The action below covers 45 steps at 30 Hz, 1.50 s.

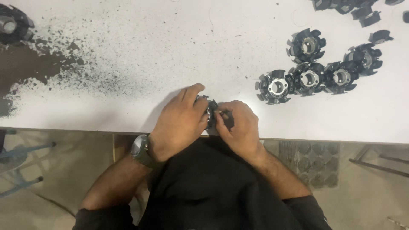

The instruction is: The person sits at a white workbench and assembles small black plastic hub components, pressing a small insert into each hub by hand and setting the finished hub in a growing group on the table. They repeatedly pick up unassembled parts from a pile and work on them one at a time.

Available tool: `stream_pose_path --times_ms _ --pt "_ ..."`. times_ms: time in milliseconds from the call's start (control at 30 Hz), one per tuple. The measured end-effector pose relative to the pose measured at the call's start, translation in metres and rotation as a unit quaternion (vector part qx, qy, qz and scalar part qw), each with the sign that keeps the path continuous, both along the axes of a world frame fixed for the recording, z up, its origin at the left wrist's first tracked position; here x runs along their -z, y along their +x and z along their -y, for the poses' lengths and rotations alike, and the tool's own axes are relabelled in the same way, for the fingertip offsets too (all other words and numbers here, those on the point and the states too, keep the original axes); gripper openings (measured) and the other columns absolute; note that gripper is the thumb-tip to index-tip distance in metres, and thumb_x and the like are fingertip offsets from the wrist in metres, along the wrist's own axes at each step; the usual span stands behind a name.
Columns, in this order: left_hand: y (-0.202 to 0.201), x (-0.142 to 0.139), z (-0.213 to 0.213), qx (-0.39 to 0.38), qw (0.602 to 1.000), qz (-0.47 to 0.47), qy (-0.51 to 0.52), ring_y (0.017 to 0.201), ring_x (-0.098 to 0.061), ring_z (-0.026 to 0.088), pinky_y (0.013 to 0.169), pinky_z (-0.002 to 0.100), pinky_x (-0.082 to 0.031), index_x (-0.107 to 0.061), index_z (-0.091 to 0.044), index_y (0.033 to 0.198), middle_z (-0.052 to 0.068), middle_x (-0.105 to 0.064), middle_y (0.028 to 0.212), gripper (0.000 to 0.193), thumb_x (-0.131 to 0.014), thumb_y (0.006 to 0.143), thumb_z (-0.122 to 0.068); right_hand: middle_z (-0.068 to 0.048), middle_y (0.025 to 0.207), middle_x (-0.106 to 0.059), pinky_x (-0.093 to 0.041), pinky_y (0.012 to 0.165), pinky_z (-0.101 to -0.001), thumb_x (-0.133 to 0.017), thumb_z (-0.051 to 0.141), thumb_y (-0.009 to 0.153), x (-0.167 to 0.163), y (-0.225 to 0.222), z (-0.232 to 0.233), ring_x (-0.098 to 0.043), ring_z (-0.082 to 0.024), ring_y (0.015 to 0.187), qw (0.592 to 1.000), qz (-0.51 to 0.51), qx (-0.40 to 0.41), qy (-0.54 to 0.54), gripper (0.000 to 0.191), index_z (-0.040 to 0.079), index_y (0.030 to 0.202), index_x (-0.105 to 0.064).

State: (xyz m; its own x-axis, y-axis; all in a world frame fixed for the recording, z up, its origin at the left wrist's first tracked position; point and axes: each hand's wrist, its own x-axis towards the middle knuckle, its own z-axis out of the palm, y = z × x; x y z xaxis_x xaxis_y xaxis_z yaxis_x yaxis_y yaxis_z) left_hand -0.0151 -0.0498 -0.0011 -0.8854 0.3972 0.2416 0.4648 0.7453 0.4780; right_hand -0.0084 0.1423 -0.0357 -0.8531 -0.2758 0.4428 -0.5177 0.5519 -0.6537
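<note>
My left hand (181, 121) and my right hand (240, 125) meet at the near edge of the white table (170, 55). Between them they hold one black round finned part (211, 107), mostly hidden by my fingers. My left hand wraps it from the left, thumb on top. My right hand pinches at its right side with fingertips. A dark watch (139, 150) sits on my left wrist.
Several more black finned parts with silver centres (307, 77) lie in a cluster at the right. Others (353, 8) lie at the far right corner, and one (12, 23) at the far left. The table's paint is worn dark at the left (34, 68).
</note>
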Motion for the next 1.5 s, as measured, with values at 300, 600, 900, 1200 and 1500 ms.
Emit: stream_pose_path --times_ms 300,600,900,1200,1500 --pt "0.014 0.028 0.003 -0.045 0.997 -0.016 0.06 0.117 -0.062 0.031 0.095 0.044 -0.053 -0.069 -0.005 0.102 0.012 -0.06 0.133 0.018 -0.076 0.087 -0.01 -0.01 0.104 -0.069 -0.054 0.101 -0.0497 -0.077 -0.002 0.084 0.0 0.005 -0.004 -0.069 -0.033 0.104 0.998 -0.043 -0.041 0.013 0.029 0.004 0.107 -0.061" --pt "0.018 0.036 0.0 -0.073 0.991 -0.052 0.102 0.12 -0.059 0.031 0.1 0.046 -0.05 -0.07 -0.006 0.097 0.013 -0.06 0.132 0.017 -0.079 0.083 -0.01 -0.009 0.099 -0.069 -0.055 0.102 -0.0505 -0.079 -0.002 0.081 -0.003 0.004 -0.001 -0.069 -0.033 0.1 0.997 -0.041 -0.035 0.054 0.03 0.004 0.105 -0.063" --pt "0.017 0.042 -0.012 -0.095 0.984 -0.02 0.148 0.119 -0.059 0.031 0.1 0.044 -0.049 -0.067 -0.003 0.096 0.013 -0.061 0.132 0.013 -0.076 0.087 -0.006 -0.01 0.102 -0.07 -0.058 0.102 -0.0477 -0.078 0.0 0.082 -0.004 0.0 -0.006 -0.071 -0.033 0.103 0.997 -0.015 -0.054 0.051 0.026 0.003 0.104 -0.064" --pt "0.016 0.057 -0.015 -0.105 0.983 -0.044 0.145 0.117 -0.061 0.032 0.099 0.046 -0.049 -0.063 -0.002 0.092 0.014 -0.061 0.129 0.013 -0.071 0.082 -0.002 -0.01 0.1 -0.07 -0.057 0.103 -0.0484 -0.078 -0.002 0.084 -0.006 0.004 -0.001 -0.072 -0.032 0.101 0.998 -0.034 -0.05 0.029 0.026 0.004 0.104 -0.064" --pt "0.018 0.048 -0.009 -0.1 0.98 -0.039 0.168 0.12 -0.06 0.035 0.099 0.046 -0.051 -0.063 -0.003 0.094 0.016 -0.059 0.13 0.016 -0.075 0.084 -0.006 -0.011 0.097 -0.069 -0.058 0.101 -0.0488 -0.078 -0.002 0.086 -0.004 0.007 0.001 -0.072 -0.033 0.097 0.997 -0.053 -0.035 0.031 0.025 0.003 0.105 -0.062"
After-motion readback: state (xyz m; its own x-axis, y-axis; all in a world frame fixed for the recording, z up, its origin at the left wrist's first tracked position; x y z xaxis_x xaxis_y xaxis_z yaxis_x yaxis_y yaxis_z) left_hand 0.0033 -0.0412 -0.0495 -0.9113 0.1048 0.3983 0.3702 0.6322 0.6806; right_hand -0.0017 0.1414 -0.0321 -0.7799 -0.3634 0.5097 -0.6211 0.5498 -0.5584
